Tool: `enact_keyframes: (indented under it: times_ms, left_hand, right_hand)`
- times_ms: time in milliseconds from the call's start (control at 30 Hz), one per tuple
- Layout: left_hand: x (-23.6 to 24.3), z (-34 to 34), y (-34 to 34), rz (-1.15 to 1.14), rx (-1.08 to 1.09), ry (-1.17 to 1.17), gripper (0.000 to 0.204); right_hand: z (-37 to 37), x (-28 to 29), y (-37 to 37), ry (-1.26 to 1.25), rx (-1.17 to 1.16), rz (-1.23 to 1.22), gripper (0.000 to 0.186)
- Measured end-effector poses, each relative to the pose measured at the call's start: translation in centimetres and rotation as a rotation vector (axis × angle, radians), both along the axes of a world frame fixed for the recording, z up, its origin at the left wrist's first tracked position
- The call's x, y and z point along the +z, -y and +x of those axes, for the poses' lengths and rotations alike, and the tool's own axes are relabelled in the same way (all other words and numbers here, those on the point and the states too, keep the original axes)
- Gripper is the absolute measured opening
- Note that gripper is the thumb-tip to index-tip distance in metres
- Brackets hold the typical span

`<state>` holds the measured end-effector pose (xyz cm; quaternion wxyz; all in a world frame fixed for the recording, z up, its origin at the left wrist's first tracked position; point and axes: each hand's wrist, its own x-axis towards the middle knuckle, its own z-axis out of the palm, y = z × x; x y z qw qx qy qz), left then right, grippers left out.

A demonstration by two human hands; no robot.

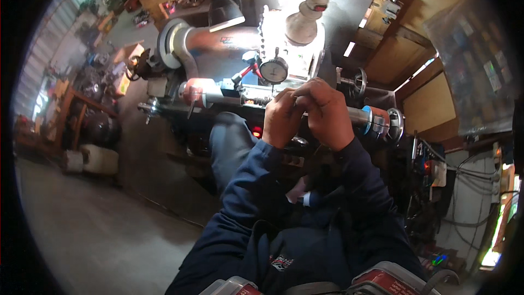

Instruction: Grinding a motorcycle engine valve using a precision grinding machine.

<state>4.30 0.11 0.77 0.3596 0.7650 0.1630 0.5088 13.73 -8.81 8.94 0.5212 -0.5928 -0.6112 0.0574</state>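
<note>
Left hand (283,119) and right hand (328,113): near side of the gauge (273,71), fingers curled together; anything gripped is hidden. Bar (357,116): right of the gauge. Gauge: beside a red arm (248,70), apparently set up. Lamp (303,26): beyond the gauge. Status: handwork seemingly unfinished; remainder cannot be told.

Left hand (282,117): curls close beside right hand (331,117) at the machine (221,96)
Dial gauge (273,71): sits just beyond
Lamp (302,26): shines behind
</note>
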Motion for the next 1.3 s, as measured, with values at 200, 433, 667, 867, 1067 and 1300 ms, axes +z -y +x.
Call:
enact_keyframes:
  times_ms: [200, 433, 667, 867, 1067, 1300]
  left_hand:
    - [0.1, -0.3, -0.3, 0.02, -0.038, -0.03, 0.017]
    - [-0.2, -0.1, -0.4, -0.043, -0.095, -0.018, 0.016]
    - [-0.1, 0.7, 0.1, 0.044, 0.04, 0.143, 0.024]
    - [-0.3, 0.7, 0.6, 0.026, 0.045, 0.165, 0.022]
    - [-0.2, 1.4, 1.3, -0.053, 0.09, 0.337, 0.025]
    - [-1.4, 2.0, 1.2, -0.194, 0.119, 0.367, 0.024]
  right_hand:
    - [1.8, 0.7, -0.7, -0.037, 0.202, -0.078, 0.014]
    - [4.2, 2.0, -1.6, -0.123, 0.658, -0.325, 0.016]
    - [5.9, 0.2, 3.3, -0.012, 0.004, -0.004, 0.05]
    - [17.1, -2.1, 9.2, 0.295, -0.98, -0.35, 0.046]
    - [17.9, -5.5, 13.2, 0.359, -0.896, -0.824, 0.036]
    - [12.4, -8.3, 15.8, 0.639, -1.023, -0.178, 0.034]
